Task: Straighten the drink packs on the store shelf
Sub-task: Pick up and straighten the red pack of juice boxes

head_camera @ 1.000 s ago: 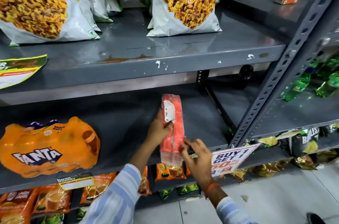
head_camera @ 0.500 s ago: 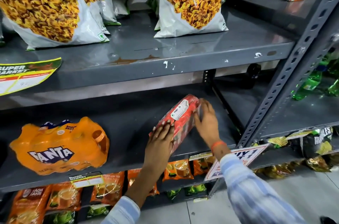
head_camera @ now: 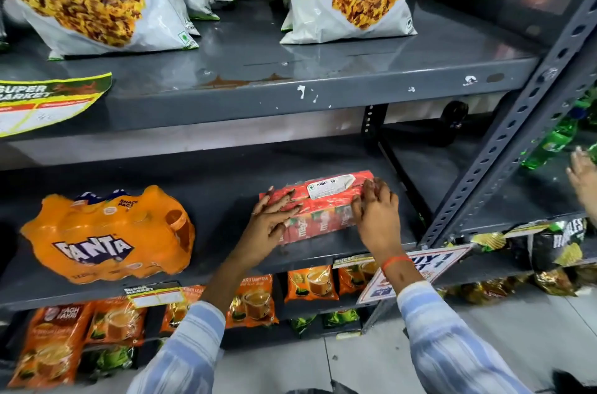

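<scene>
"FANTA" and "SNACK PACK" are printed on the orange drink pack. "SUPER MARKET" is read on the yellow-edged shelf tag and on the small price strip. "BUY 1" is shown on the sale sign. "BAGH BAKRI" is partly legible on a tea packet.

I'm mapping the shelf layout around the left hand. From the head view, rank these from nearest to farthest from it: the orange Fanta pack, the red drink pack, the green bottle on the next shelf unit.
1. Red drink pack: under the left hand, touching it.
2. Orange Fanta pack: same shelf, off to the left.
3. Green bottle: far right, beyond the upright post.
</scene>
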The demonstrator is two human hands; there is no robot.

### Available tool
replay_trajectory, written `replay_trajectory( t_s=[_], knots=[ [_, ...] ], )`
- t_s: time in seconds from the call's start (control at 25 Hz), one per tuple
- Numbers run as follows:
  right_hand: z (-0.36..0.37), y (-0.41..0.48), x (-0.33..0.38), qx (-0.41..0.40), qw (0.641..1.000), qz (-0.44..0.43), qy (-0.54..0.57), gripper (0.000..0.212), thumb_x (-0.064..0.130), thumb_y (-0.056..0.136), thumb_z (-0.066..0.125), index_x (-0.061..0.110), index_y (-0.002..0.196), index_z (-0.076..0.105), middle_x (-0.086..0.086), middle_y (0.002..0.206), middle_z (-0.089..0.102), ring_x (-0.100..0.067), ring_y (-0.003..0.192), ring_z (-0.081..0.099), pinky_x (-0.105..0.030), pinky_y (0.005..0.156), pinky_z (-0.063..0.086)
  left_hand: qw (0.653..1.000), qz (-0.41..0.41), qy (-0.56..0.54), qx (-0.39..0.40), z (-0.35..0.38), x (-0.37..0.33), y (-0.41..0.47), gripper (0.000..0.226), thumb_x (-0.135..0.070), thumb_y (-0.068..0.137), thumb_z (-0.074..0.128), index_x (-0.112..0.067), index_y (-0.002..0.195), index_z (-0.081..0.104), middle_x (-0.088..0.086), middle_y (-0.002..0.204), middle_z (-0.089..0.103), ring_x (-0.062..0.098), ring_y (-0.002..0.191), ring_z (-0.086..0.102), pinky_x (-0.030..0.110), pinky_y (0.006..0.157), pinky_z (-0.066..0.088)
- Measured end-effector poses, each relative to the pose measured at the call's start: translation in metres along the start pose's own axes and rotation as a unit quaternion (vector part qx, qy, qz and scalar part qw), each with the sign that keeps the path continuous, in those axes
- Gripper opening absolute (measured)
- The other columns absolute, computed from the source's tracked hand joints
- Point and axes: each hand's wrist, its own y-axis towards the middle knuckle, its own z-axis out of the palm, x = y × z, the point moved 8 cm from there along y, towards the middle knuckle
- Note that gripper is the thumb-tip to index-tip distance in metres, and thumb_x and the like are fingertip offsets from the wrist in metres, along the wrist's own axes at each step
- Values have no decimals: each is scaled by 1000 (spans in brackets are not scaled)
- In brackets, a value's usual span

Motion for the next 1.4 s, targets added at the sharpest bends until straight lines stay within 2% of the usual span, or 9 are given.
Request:
replay_trajectory(
  t_s=[0.24, 0.36, 0.52, 0.72, 0.96, 1.04, 1.16, 1.28, 1.4],
  knots=[
    [-23, -18, -21, -32, 997, 55, 54, 38, 18, 88, 57, 4, 123, 55, -23, 132, 47, -43, 114, 42, -43, 96, 40, 991, -36, -132, 5, 8, -2, 1, 41, 1, 85, 59, -9, 124, 56, -31, 131, 28, 10, 139, 11, 51, 113, 34],
    [-31, -17, -36, -42, 993, 59, 94, 37, 12, 88, 57, 3, 124, 57, -23, 133, 49, -44, 116, 44, -44, 99, 40, 992, -26, -119, -20, 22, -8, -5, 44, 0, 86, 60, -25, 123, 56, -27, 135, 31, 14, 143, 11, 51, 117, 26],
    [-37, -22, -51, -41, 990, 68, 114, 38, 10, 89, 55, 4, 126, 56, -22, 135, 49, -43, 118, 44, -46, 103, 39, 995, -36, -88, -39, 34, -22, -11, 45, -6, 88, 59, -39, 117, 49, -26, 136, 30, 12, 142, 8, 32, 118, 6],
    [-41, -29, -60, -44, 986, 90, 134, 37, 7, 90, 52, 3, 127, 54, -23, 134, 49, -41, 123, 43, -43, 104, 39, 996, -10, -90, -20, 41, -18, -8, 41, -8, 88, 60, -28, 124, 57, -15, 144, 37, 15, 144, 12, 46, 120, 15],
    [-42, -45, -61, -36, 984, 89, 148, 38, 5, 93, 45, 3, 131, 49, -22, 139, 44, -41, 127, 38, -44, 108, 34, 995, 6, -100, 12, 40, -28, -8, 42, -8, 88, 60, -35, 119, 54, -34, 134, 30, 5, 140, 11, 48, 119, 20],
    [-42, -46, -62, -31, 981, 97, 167, 39, 5, 94, 44, 4, 133, 47, -21, 139, 43, -39, 128, 38, -43, 109, 33, 995, -5, -101, 16, 41, -27, -8, 43, -12, 89, 60, -31, 126, 50, -26, 142, 29, 7, 142, 9, 51, 118, 21],
    [-41, -43, -68, -25, 955, 137, 261, 43, 19, 97, 45, 7, 137, 39, -19, 138, 46, -33, 127, 43, -41, 106, 37, 992, -46, -93, -76, 39, -19, -18, 59, -28, 89, 59, -26, 142, 32, -2, 158, 17, 18, 146, 11, 46, 117, 25],
    [-27, -44, -72, -2, 919, 188, 346, 41, 33, 97, 45, 13, 132, 43, -18, 128, 58, -33, 115, 56, -42, 96, 46, 967, -128, -156, -157, 46, -6, -35, 64, -29, 89, 59, -22, 144, 28, 10, 152, 35, 27, 136, 39, 46, 106, 44],
    [-25, -48, -75, -31, 908, 214, 359, 36, 34, 95, 48, 12, 124, 52, -19, 118, 65, -34, 107, 61, -48, 93, 50, 959, -134, -184, -171, 43, -4, -40, 57, -20, 88, 61, -16, 140, 38, 12, 136, 55, 20, 117, 57, 18, 92, 51]
  ],
)
